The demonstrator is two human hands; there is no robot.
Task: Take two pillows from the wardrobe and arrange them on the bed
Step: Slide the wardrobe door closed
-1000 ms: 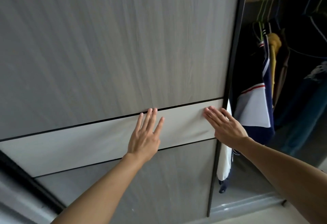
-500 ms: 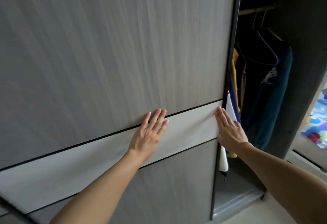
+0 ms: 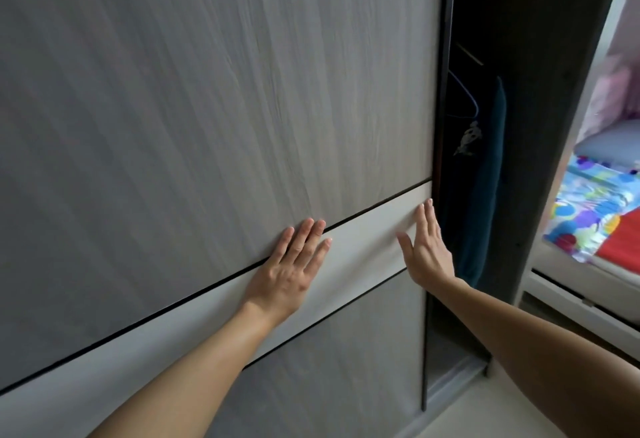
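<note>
My left hand (image 3: 289,273) flat, fingers together, palm pressed fwd, my right hand (image 3: 427,249) flat too, thumb splayed, fingers pointing up, both arms bare, stretched out nearly straight, wrists bent back

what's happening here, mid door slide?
A person has both palms flat on the sliding wardrobe door. The left hand lies across the pale band, and the right hand sits near the door's dark edge. Neither hand grips anything. Beside that edge a narrow gap shows a dark teal garment and a hanger. No pillows are visible there. A bed with a colourful sheet is at far right.
</note>
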